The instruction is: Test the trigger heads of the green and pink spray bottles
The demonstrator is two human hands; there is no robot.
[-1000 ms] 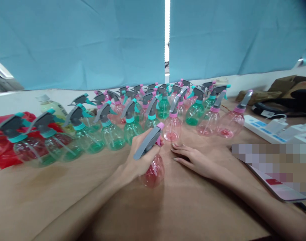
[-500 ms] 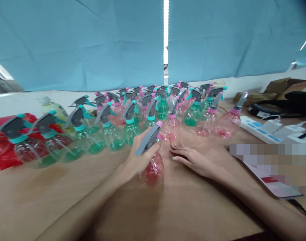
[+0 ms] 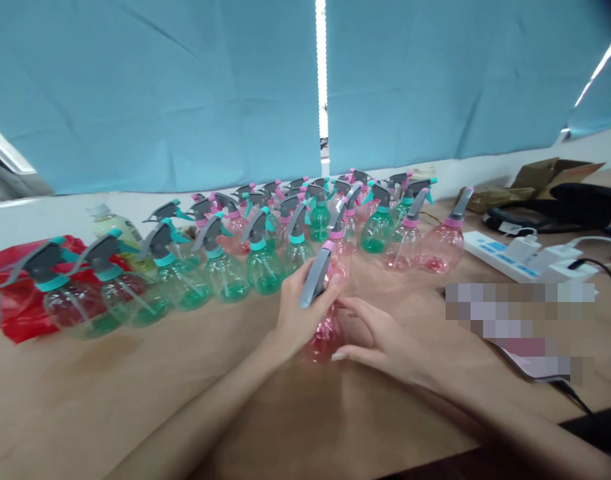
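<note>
My left hand (image 3: 303, 303) is wrapped round the neck of a pink spray bottle (image 3: 325, 339) with a grey trigger head (image 3: 315, 277), just above the brown table. Some red-pink liquid shows low in its clear body. On the bottle's right side is my right hand (image 3: 383, 340), thumb and fingers apart and curved toward the body; whether they touch it I cannot tell. Behind it, partly covered by the held one, stands another pink spray bottle (image 3: 339, 243). A green spray bottle (image 3: 299, 252) is just beyond my left hand.
Several green and pink spray bottles stand in rows at the back, including a green one (image 3: 265, 270) and a pink one (image 3: 443, 247). A red plastic bag (image 3: 20, 313) lies far left. At right are a white power strip (image 3: 500, 257), a partly blurred-out flat device (image 3: 540, 370) and a black headset (image 3: 515, 217).
My right hand has left the tabletop and come to the held bottle's side, its thumb and fingers opening. My left hand has moved a little right with the bottle. The view has shifted slightly.
</note>
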